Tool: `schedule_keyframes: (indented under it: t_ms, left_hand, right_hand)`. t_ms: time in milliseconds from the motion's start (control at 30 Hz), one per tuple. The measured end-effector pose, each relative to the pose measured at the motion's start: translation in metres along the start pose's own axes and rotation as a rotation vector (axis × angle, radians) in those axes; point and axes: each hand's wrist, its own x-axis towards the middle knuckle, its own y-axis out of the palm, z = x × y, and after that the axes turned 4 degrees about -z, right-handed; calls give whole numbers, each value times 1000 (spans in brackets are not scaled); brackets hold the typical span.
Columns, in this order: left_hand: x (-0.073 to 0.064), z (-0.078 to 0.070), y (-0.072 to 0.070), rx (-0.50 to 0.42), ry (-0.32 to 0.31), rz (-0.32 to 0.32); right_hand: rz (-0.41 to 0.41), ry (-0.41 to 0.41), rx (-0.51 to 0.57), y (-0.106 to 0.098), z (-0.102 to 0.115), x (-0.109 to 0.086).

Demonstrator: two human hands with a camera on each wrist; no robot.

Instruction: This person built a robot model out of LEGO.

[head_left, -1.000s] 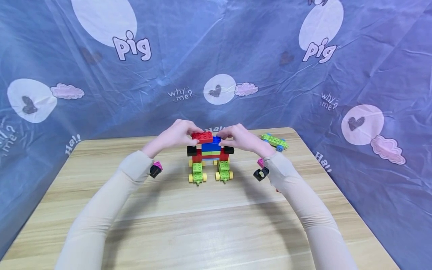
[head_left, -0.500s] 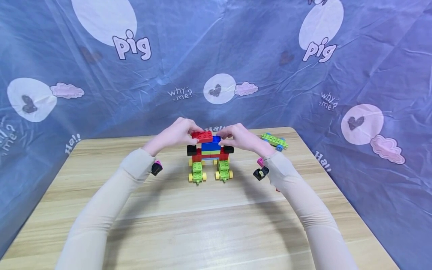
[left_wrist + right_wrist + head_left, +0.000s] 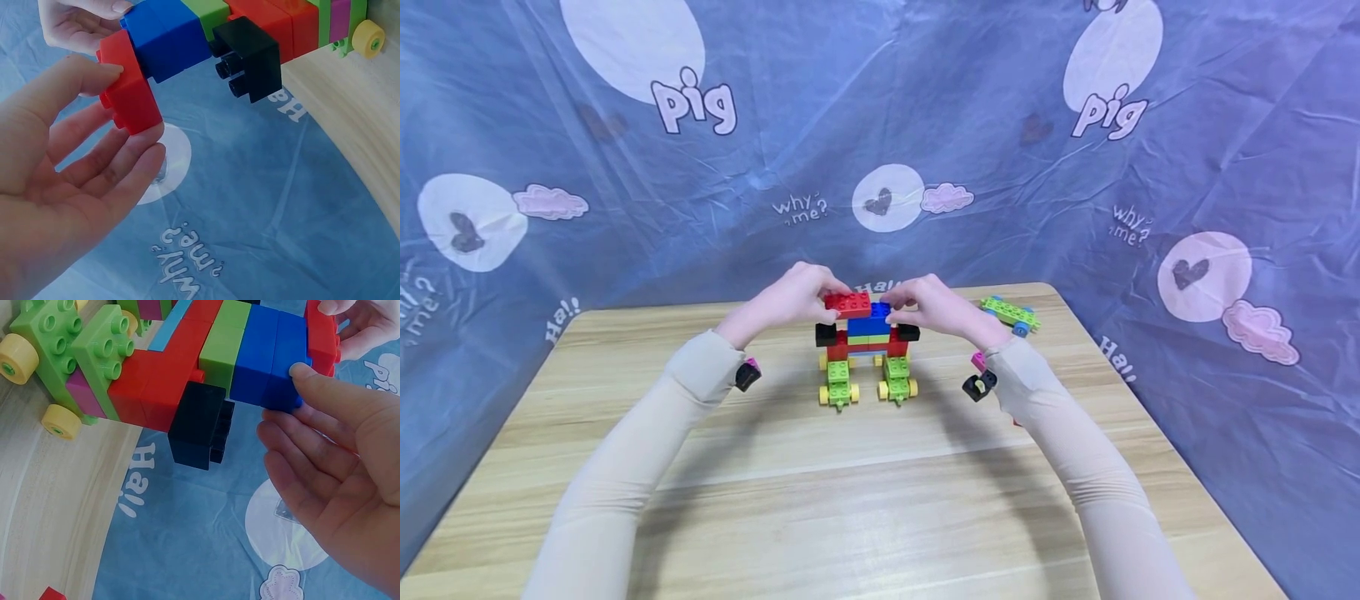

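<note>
My left hand (image 3: 793, 293) pinches a red brick (image 3: 850, 304) between thumb and fingers at the left end of the model's top. In the left wrist view this red brick (image 3: 130, 84) lies against the blue bricks (image 3: 165, 40); whether its studs are fully joined is hidden. My right hand (image 3: 934, 304) grips the right end of the upper blue brick (image 3: 289, 359), thumb on one side, fingertips on the other. Below the blue come lime green (image 3: 226, 337) and red bricks, with a black brick (image 3: 826, 335) jutting out at each side. Green wheeled bases (image 3: 839, 392) carry the model.
A green car base with blue wheels (image 3: 1011, 315) stands at the table's back right. Magenta bricks (image 3: 978, 361) lie near both wrists, partly hidden. A red piece (image 3: 1017, 422) peeks out under the right sleeve. Printed blue cloth (image 3: 880, 125) hangs behind the wooden table (image 3: 850, 517).
The red brick has shifted very slightly to the left in my left hand. My right hand has kept its grip on the blue brick, and the model stands in place.
</note>
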Motion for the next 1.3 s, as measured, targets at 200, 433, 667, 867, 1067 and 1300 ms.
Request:
schedule_keyframes:
  t_ms: [200, 433, 667, 867, 1067, 1300]
  left_hand:
    - [1, -2, 3, -1, -23, 4]
    - [2, 2, 3, -14, -21, 2]
    - [1, 7, 5, -26, 15, -24]
    - [2, 9, 11, -39, 38, -64]
    - [1, 9, 13, -57, 37, -83]
    - [1, 5, 13, -82, 38, -84]
  right_hand:
    - [-2, 6, 10, 0, -1, 0]
    - [-4, 2, -5, 2, -2, 0]
    - [2, 4, -2, 2, -1, 1]
    - [-2, 6, 3, 2, -2, 1]
    - [-7, -2, -7, 2, -2, 1]
    - [-1, 5, 2, 1, -1, 1]
